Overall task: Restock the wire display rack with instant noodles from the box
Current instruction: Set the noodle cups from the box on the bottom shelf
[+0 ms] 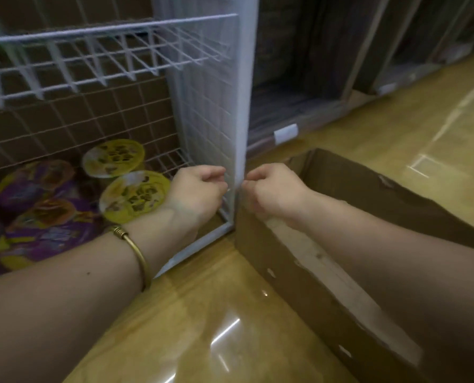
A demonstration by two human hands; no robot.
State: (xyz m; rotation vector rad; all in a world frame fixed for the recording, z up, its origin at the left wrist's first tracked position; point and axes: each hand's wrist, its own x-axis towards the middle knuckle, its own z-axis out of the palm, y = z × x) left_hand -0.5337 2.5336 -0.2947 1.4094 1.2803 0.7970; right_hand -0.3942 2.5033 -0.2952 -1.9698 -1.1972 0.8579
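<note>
The white wire rack (240,106) stands on the floor at the left. On its bottom shelf sit two noodle cups with yellow lids (113,158) (135,194), beside purple noodle packs (37,211). The open cardboard box (313,275) lies on the floor just right of the rack's corner post. My left hand (197,193) is curled into a fist inside the rack's bottom corner, next to the nearer cup. My right hand (271,192) is curled over the box's near end, with its fingertips by the post. I see nothing in either hand.
An upper wire shelf (106,59) hangs above the bottom shelf, bare where visible. Dark shelving units (299,78) line the back right. Glossy wooden floor (202,327) spreads in front. My right forearm hides part of the box's inside.
</note>
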